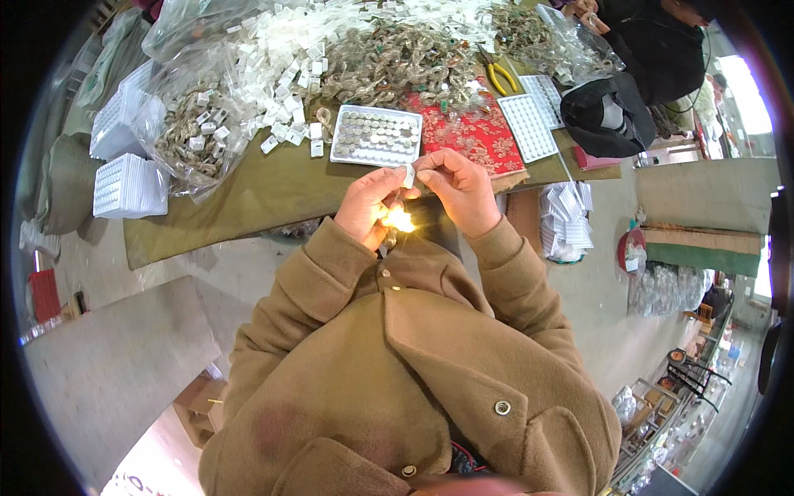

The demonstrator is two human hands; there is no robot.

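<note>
Pinching a small white plastic case (408, 175) between the hands, near the table's front edge | left hand (364, 207): thumb and fingers closed on case, glowing yellow lights (399, 219) beside palm | right hand (463, 192): thumb and forefinger nearly together at case; cannot tell their grip | beyond: white plastic tray (372, 161) of round silver discs (364, 137), red floral cloth (473, 136)

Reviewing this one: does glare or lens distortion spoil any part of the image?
In the head view, a glaring yellow light beside the left hand washes out detail there; in the same view, the bright patch at upper right is overexposed; also in the head view, fisheye distortion bends the surroundings toward a black rim.
</note>
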